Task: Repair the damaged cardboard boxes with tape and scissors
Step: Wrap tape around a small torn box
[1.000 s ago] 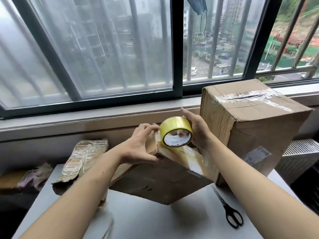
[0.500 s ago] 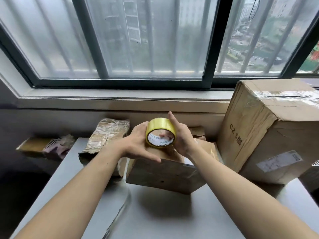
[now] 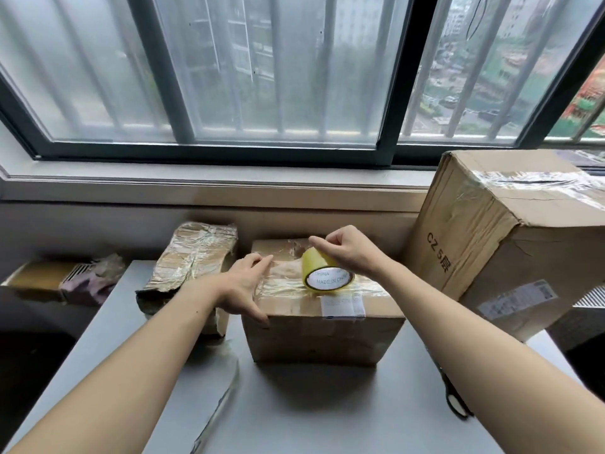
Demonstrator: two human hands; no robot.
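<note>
Table: grey top [image 3: 327, 421] under a barred window.
Small box: cardboard box [image 3: 322, 335] sits mid-table, top shiny with tape.
Tape roll: yellow roll [image 3: 328, 274] stands on the box top.
Right hand: right hand [image 3: 352, 249] grips the roll from above, fingers curled.
Left hand: left hand [image 3: 247, 285] presses flat on the box's left edge, fingers spread.
Scissors: black scissors [image 3: 456, 403] lie partly hidden behind the right forearm.
Big box: taped carton [image 3: 510, 237] stands at right.

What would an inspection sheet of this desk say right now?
Surface: grey table, bare in front.
Job's things: small box lying flat; yellow tape roll on its top; scissors partly hidden by the right forearm.
Clutter: crushed taped package; big box.
Hands: left hand presses flat on the box; right hand holds the roll.
Cables: nothing seen.
Surroundings: barred window.
</note>
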